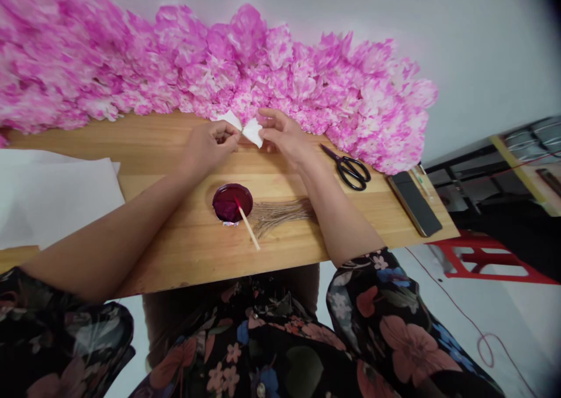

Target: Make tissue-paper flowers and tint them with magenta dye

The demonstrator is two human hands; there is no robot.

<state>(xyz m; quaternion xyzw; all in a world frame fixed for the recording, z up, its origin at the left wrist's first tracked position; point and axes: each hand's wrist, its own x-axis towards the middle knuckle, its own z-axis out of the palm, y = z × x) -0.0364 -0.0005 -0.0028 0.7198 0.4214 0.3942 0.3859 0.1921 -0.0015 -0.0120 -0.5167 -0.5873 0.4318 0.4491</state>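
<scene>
A small piece of white paper (253,132), gathered at its middle like a bow, is held above the wooden table. My left hand (213,144) pinches it near the gathered middle, with thumb and forefinger together. On the other side, my right hand (286,138) has its thumb and fingers at the paper's right wing, the forefinger stretched out over it. Below the hands sits a round dish of dark magenta liquid (227,208) with a wooden stick (248,228) leaning out of it. A bundle of thin brown strands (283,212) lies beside the dish, partly behind my right forearm.
Pink and white paper flowers (280,65) are heaped along the wall. Black-handled scissors (348,169) lie right of my right hand, and a dark phone (414,202) near the table's right end. White sheets (56,193) lie at left. A red stool (495,260) stands beyond the table.
</scene>
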